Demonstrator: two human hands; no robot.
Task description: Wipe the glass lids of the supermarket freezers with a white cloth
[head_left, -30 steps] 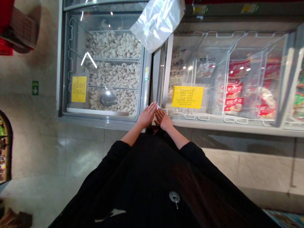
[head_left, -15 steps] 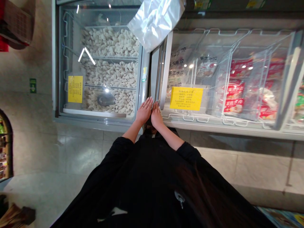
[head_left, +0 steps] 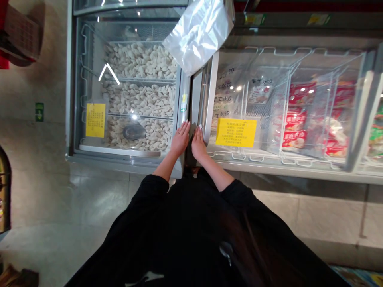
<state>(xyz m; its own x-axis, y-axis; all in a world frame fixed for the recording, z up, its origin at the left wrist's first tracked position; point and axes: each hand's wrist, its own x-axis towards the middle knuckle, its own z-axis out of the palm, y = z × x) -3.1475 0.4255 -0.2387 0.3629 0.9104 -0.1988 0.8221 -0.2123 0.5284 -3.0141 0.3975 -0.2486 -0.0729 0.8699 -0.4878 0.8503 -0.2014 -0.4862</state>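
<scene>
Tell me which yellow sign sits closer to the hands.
The wide yellow sign on the right freezer, just right of the right hand. The narrow yellow sign hangs far left, past the dumplings.

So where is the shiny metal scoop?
The metal scoop lies on the white dumplings in the left freezer's nearest compartment, between the yellow sign and the person's left hand.

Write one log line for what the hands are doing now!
left hand: flat on dumpling freezer edge | right hand: flat at sliding lid frame | holding: nothing
</scene>
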